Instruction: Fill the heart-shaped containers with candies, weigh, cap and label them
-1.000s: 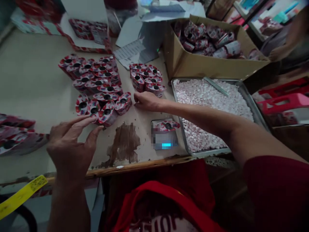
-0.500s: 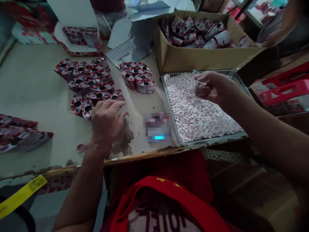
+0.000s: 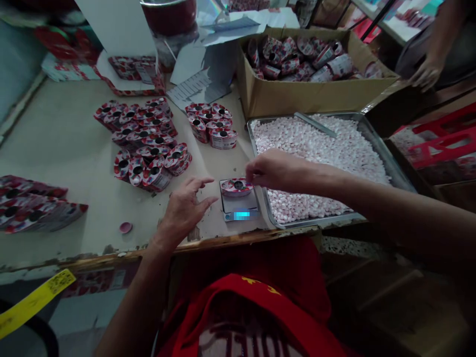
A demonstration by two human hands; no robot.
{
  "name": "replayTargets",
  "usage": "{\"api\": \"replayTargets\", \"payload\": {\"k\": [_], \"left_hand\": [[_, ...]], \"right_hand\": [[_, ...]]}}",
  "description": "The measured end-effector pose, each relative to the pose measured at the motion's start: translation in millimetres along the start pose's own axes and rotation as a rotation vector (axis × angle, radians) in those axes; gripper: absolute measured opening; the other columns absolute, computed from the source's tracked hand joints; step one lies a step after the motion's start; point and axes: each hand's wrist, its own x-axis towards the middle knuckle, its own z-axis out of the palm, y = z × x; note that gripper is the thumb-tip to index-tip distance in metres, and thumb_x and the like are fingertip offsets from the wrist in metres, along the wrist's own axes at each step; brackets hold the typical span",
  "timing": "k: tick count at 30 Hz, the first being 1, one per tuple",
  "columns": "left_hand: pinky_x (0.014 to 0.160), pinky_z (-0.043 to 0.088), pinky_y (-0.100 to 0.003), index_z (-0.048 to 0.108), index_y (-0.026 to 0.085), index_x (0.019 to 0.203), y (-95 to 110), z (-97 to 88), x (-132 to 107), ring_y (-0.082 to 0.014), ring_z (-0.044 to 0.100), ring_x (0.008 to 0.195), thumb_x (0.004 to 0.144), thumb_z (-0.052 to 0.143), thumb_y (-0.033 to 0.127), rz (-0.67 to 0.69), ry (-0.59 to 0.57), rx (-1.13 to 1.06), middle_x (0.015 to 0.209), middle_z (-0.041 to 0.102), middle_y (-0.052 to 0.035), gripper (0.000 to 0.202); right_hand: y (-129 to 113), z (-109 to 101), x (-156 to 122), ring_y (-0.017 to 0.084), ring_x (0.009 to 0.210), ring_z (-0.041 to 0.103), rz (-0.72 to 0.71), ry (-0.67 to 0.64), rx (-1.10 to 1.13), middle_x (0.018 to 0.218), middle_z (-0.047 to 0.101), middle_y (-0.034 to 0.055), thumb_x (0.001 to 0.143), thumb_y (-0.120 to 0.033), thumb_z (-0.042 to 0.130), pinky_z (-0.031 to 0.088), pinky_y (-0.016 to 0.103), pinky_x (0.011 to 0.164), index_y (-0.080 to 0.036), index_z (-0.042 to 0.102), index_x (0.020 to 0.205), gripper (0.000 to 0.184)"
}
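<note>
A small red-and-white container (image 3: pixel 236 186) with a round hole in its top stands on a little scale (image 3: pixel 240 203) near the table's front edge. My right hand (image 3: pixel 273 171) hovers at the container's right side, fingers pinched together; what they hold is too small to name. My left hand (image 3: pixel 185 208) rests on the table just left of the scale, fingers loosely spread and holding nothing. A metal tray (image 3: pixel 372 136) of small pink-white candies lies to the right of the scale.
Two groups of filled containers (image 3: pixel 147 136) (image 3: pixel 213 124) stand mid-table. A cardboard box (image 3: pixel 308 94) of more containers sits behind the tray. Flat packs (image 3: pixel 33 208) lie at the left edge, a small pink cap (image 3: pixel 125 227) near the front. Another person's hand (image 3: pixel 426 74) is at far right.
My right hand came down from above the candy tray to the container on the scale. My left hand slid right, from the container cluster to beside the scale.
</note>
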Motion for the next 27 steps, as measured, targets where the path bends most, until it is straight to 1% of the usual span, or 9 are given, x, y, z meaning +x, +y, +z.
{"api": "replayTargets", "payload": {"k": [2, 5, 8, 12, 15, 18, 22, 24, 27], "left_hand": [[0.098, 0.060, -0.044, 0.071, 0.022, 0.126, -3.9, -5.8, -2.3, -0.0234, 0.071, 0.102, 0.088, 0.076, 0.034, -0.004, 0.028, -0.015, 0.124, 0.069, -0.0089, 0.040], [0.098, 0.062, -0.044, 0.072, 0.023, 0.125, -12.0, -11.6, -5.2, -0.0223, 0.071, 0.102, 0.087, 0.077, 0.036, -0.014, 0.071, -0.035, 0.135, 0.063, -0.0106, 0.040], [0.097, 0.063, -0.045, 0.072, 0.024, 0.126, -18.9, -13.3, -6.3, -0.0207, 0.071, 0.098, 0.086, 0.078, 0.037, -0.020, 0.090, -0.041, 0.142, 0.058, -0.0115, 0.042], [0.094, 0.064, -0.043, 0.071, 0.023, 0.128, -22.2, -17.0, -7.0, -0.0195, 0.071, 0.095, 0.086, 0.078, 0.037, -0.012, 0.085, -0.053, 0.143, 0.057, -0.0116, 0.044], [0.090, 0.064, -0.039, 0.072, 0.022, 0.127, -22.0, -25.6, -10.9, -0.0188, 0.071, 0.093, 0.088, 0.076, 0.037, -0.002, 0.073, -0.057, 0.137, 0.063, -0.0102, 0.042], [0.086, 0.063, -0.036, 0.073, 0.022, 0.124, -22.0, -35.6, -17.6, -0.0187, 0.071, 0.091, 0.090, 0.073, 0.038, -0.013, 0.077, -0.015, 0.125, 0.069, -0.0079, 0.038], [0.080, 0.061, -0.033, 0.074, 0.022, 0.122, -16.3, -40.0, -21.4, -0.0197, 0.071, 0.089, 0.091, 0.072, 0.041, -0.030, 0.058, 0.036, 0.115, 0.073, -0.0071, 0.037], [0.080, 0.060, -0.033, 0.074, 0.022, 0.122, -7.4, -37.6, -19.6, -0.0200, 0.071, 0.088, 0.091, 0.072, 0.042, -0.009, 0.042, 0.051, 0.112, 0.074, -0.0071, 0.037], [0.084, 0.060, -0.035, 0.075, 0.022, 0.121, 11.3, -32.3, -16.4, -0.0203, 0.071, 0.089, 0.091, 0.073, 0.041, 0.033, 0.019, 0.078, 0.110, 0.074, -0.0070, 0.036]], "right_hand": [[-18.1, 6.5, 10.0, 0.016, 0.070, 0.062, -0.081, -0.006, -0.179, 0.078, 0.073, 0.0051, 0.084, -0.005, 0.065, 0.038, 0.030, 0.067, -0.019, 0.080, 0.080, 0.021], [-33.7, 13.3, 15.3, 0.012, 0.064, 0.055, -0.130, -0.050, -0.315, 0.087, 0.072, 0.0081, 0.087, -0.004, 0.062, 0.032, 0.030, 0.063, -0.016, 0.078, 0.079, 0.022], [-41.2, 17.5, 15.8, 0.011, 0.060, 0.049, -0.125, -0.045, -0.371, 0.091, 0.070, 0.0082, 0.091, -0.005, 0.059, 0.027, 0.030, 0.060, -0.017, 0.080, 0.088, 0.024], [-38.6, 16.3, 17.9, 0.013, 0.069, 0.056, -0.102, -0.013, -0.363, 0.095, 0.072, 0.0067, 0.089, -0.009, 0.063, 0.032, 0.029, 0.063, -0.020, 0.083, 0.097, 0.024], [-15.4, 5.3, 9.4, 0.017, 0.079, 0.062, -0.005, 0.105, -0.362, 0.094, 0.075, 0.0058, 0.091, -0.013, 0.060, 0.040, 0.029, 0.072, -0.021, 0.083, 0.099, 0.026], [29.7, -4.6, -15.2, 0.024, 0.088, 0.064, 0.191, 0.216, -0.489, 0.099, 0.076, 0.0104, 0.093, -0.021, 0.063, 0.044, 0.034, 0.078, -0.019, 0.081, 0.107, 0.023], [94.1, 4.8, -48.9, 0.029, 0.100, 0.062, 0.276, 0.215, -0.647, 0.113, 0.072, 0.0171, 0.090, -0.029, 0.069, 0.046, 0.038, 0.086, -0.015, 0.074, 0.125, 0.038], [115.8, 12.9, -56.3, 0.026, 0.094, 0.061, 0.320, 0.232, -0.604, 0.112, 0.071, 0.0145, 0.092, -0.030, 0.065, 0.046, 0.035, 0.081, -0.018, 0.074, 0.121, 0.033], [132.3, 13.4, -60.3, 0.020, 0.082, 0.059, 0.329, 0.255, -0.459, 0.102, 0.070, 0.0088, 0.088, -0.027, 0.068, 0.042, 0.032, 0.072, -0.021, 0.076, 0.100, 0.016]]}}
